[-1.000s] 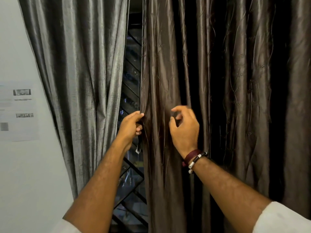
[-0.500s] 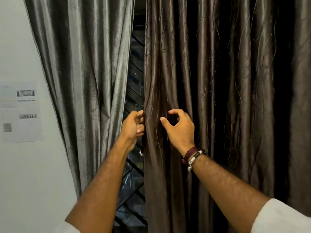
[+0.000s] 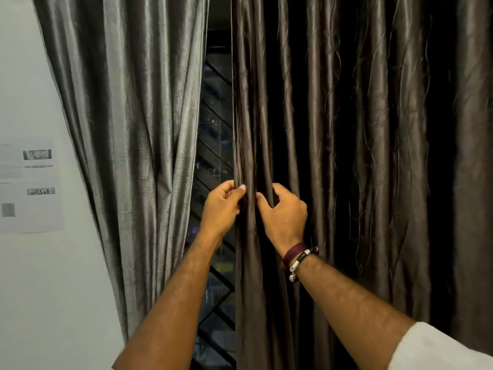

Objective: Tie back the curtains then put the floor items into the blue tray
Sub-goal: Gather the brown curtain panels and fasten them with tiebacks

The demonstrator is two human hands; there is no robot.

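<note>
A pale wall (image 3: 53, 276) stands on the left, with printed sheets (image 3: 29, 186) stuck to it. Beside it hangs a grey curtain (image 3: 128, 129), and to the right a dark brown curtain (image 3: 373, 156) fills the rest of the view. Between the two shows a narrow gap with a black window grille (image 3: 213, 145) of slanted bars. The left hand (image 3: 222, 209) pinches the brown curtain's inner edge, thumb in front and fingers curled behind the hem. Just beside it, the right hand (image 3: 286, 216) grips the next folds of the same curtain, fingers hooked into the pleats. The two hands nearly touch, with a gathered ridge of cloth between them. Bracelets (image 3: 298, 259) circle the right wrist, and a white sleeve (image 3: 440, 348) shows at the lower right corner.
</note>
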